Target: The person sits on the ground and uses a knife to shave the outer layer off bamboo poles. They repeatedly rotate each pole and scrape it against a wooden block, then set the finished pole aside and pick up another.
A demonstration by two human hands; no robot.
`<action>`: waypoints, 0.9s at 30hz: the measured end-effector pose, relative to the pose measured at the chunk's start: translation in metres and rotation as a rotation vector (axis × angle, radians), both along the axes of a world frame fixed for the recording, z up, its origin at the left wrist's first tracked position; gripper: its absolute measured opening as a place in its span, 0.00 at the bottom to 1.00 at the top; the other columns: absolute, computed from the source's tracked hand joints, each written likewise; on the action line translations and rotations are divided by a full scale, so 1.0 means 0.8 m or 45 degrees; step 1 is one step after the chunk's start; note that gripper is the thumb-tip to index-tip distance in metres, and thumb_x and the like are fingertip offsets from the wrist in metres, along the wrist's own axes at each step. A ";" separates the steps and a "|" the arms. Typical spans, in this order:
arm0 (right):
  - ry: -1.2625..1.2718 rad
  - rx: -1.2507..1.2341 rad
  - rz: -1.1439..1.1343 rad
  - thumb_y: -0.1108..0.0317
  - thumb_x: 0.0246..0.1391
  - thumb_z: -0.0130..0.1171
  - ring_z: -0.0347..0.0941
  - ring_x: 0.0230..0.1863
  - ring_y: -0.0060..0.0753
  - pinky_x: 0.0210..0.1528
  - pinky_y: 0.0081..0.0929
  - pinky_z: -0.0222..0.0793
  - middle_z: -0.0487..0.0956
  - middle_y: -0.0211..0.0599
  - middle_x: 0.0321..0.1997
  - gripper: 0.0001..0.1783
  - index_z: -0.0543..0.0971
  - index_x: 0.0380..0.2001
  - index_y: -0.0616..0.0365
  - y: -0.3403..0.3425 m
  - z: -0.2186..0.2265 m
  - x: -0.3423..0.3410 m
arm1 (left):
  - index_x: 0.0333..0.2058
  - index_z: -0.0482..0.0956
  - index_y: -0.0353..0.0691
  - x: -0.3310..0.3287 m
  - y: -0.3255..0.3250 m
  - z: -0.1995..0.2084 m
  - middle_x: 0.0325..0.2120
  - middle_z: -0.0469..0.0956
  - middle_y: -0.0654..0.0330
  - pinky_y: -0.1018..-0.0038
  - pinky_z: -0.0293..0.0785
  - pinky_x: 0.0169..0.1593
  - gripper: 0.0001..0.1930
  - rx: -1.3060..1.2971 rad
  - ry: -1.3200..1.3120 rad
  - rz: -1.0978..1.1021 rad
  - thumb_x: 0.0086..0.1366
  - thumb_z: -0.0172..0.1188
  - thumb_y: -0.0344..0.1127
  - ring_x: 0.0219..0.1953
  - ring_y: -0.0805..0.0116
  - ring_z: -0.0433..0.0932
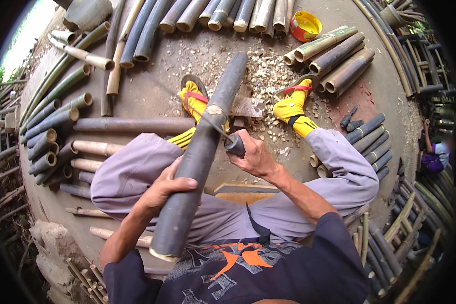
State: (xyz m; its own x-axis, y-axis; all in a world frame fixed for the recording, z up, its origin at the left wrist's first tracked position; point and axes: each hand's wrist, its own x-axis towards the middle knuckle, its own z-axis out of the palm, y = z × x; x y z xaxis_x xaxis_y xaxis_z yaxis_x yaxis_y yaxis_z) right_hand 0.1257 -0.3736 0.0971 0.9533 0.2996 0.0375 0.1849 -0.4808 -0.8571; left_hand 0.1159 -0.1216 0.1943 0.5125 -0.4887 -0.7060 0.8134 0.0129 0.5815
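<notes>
A thick dark bamboo pole (pixel 195 167) slants across my lap, its near cut end by my shirt and its far end between my feet. My left hand (pixel 171 186) is closed round its lower part, thumb on top. In my right hand (pixel 256 156) is the dark round handle of a knife (pixel 235 145), gripped beside the pole. Its thin blade lies across the pole at a pale, scraped node ring (pixel 216 111); a faint streak continues past the pole's far side, too blurred to make out. A wooden block (pixel 245 107) stands partly hidden behind the pole.
Pale chips (pixel 268 76) litter the ground between my feet. Cut bamboo tubes (pixel 50 137) lie stacked at left, with more tubes (pixel 334 58) at upper right. A yellow-red tin (pixel 305 26) stands at the back. Another person (pixel 435 152) is at the far right.
</notes>
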 end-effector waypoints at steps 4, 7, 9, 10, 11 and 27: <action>-0.114 -0.312 0.149 0.69 0.43 0.62 0.76 0.26 0.58 0.24 0.47 0.71 0.76 0.54 0.27 0.19 0.65 0.36 0.58 -0.007 -0.006 0.006 | 0.65 0.50 0.37 -0.016 -0.001 -0.028 0.51 0.65 0.48 0.70 0.62 0.54 0.48 0.129 -0.125 -0.110 0.48 0.65 0.43 0.50 0.62 0.66; 0.153 -0.287 -0.013 0.69 0.44 0.61 0.77 0.21 0.49 0.23 0.41 0.75 0.76 0.50 0.21 0.16 0.65 0.33 0.59 -0.015 -0.011 0.034 | 0.65 0.49 0.39 -0.013 0.000 -0.036 0.41 0.68 0.51 0.71 0.75 0.35 0.46 0.096 -0.160 -0.050 0.49 0.63 0.39 0.31 0.64 0.76; 0.101 -0.268 0.032 0.69 0.45 0.60 0.77 0.22 0.50 0.24 0.42 0.75 0.76 0.50 0.19 0.16 0.65 0.34 0.59 -0.007 -0.004 0.026 | 0.64 0.49 0.39 -0.012 0.003 -0.037 0.39 0.69 0.51 0.71 0.78 0.29 0.45 0.077 -0.158 -0.021 0.49 0.62 0.38 0.25 0.64 0.78; 0.021 -0.258 0.075 0.69 0.45 0.60 0.77 0.21 0.50 0.23 0.42 0.75 0.76 0.51 0.19 0.16 0.65 0.34 0.59 -0.001 -0.002 0.013 | 0.64 0.50 0.38 -0.011 0.005 -0.036 0.39 0.69 0.51 0.71 0.78 0.29 0.45 0.076 -0.149 -0.011 0.49 0.62 0.38 0.25 0.64 0.78; -0.054 -0.253 0.111 0.69 0.45 0.59 0.77 0.21 0.51 0.23 0.42 0.75 0.76 0.51 0.19 0.15 0.65 0.34 0.60 0.000 0.000 0.005 | 0.63 0.50 0.38 -0.011 0.004 -0.035 0.39 0.69 0.51 0.71 0.78 0.28 0.44 0.070 -0.136 -0.012 0.49 0.62 0.39 0.25 0.64 0.78; 0.167 -0.307 -0.038 0.72 0.45 0.55 0.75 0.16 0.42 0.15 0.34 0.75 0.75 0.46 0.17 0.13 0.62 0.31 0.62 -0.023 -0.025 0.043 | 0.60 0.54 0.37 -0.010 -0.002 -0.027 0.34 0.68 0.51 0.66 0.81 0.26 0.40 -0.014 0.090 0.129 0.52 0.62 0.44 0.24 0.60 0.79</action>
